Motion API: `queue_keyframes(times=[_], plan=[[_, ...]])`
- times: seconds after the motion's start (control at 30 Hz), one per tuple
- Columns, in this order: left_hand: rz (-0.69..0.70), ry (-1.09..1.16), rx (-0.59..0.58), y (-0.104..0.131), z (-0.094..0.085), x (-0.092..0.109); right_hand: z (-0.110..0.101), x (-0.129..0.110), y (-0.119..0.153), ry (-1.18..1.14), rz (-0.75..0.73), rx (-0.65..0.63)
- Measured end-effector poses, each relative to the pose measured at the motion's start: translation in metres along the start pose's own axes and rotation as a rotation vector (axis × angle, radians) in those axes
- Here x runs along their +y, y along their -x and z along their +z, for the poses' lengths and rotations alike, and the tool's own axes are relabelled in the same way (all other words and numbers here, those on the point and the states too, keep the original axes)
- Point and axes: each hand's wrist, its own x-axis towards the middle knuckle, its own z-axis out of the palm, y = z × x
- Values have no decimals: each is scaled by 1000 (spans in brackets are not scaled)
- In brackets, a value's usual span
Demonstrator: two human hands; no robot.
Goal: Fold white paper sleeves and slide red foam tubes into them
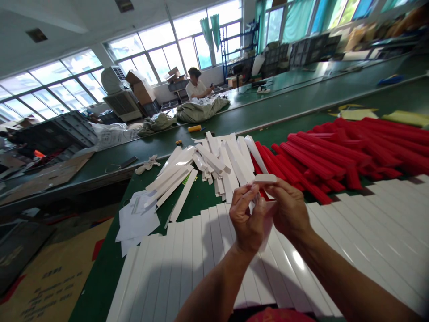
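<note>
Both hands hold the open end of a long white box (267,226) in front of me. My left hand (246,219) has its fingers closed on the left side of that end. At the right side, my right hand (291,208) pinches the rim near a raised white end flap (266,178). Something red shows inside the opening, mostly hidden by the fingers. Under my hands lies a row of long white boxes (187,264), side by side. Just beyond them is a loose heap of white strip-like pieces (231,165).
Red wrapped sticks (318,154) are piled to the right on the green table (100,277). White papers (137,219) lie left. Behind runs a long green conveyor (284,105) with a yellow roll (194,128) on it. A person (197,85) sits beyond it by sacks (201,109).
</note>
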Motion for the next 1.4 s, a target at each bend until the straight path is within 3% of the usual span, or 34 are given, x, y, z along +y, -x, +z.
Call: queue_keyframes(times=[0.2, 0.3, 0.47, 0.63, 0.7, 0.77, 0.83, 0.9, 0.97, 1.07, 1.2, 1.3, 1.4], plan=[[144, -141, 41, 1, 1, -5, 1, 2, -7, -40, 102, -74], [99, -147, 5, -3, -2, -5, 3, 1, -10, -61, 108, -77], [28, -125, -149, -14, -10, -3, 7, 0, -11, -63, 63, -32], [-74, 3, -86, -11, -9, -8, 0, 6, -10, -38, -39, -86], [-22, -58, -164, -11, -13, -8, -5, 8, -9, -35, -146, -133], [130, -167, -283, -15, -20, -7, -9, 9, -6, -54, -224, -180], [225, -189, -356, -21, -29, -6, -10, 10, -3, -77, -209, -222], [221, -176, -359, -30, -36, -4, -9, 12, 0, -59, -196, -238], [187, -213, -353, -39, -42, -2, -7, 15, 2, -9, -252, -225], [180, -312, -452, -48, -47, 2, -9, 21, 3, 85, -320, -189], [307, -439, -517, -48, -50, 6, -19, 29, 8, 273, -363, -260], [396, -436, -507, -46, -52, 7, -23, 34, 13, 493, -495, -335], [378, -442, -538, -49, -53, 10, -18, 41, 18, 782, -601, -231]])
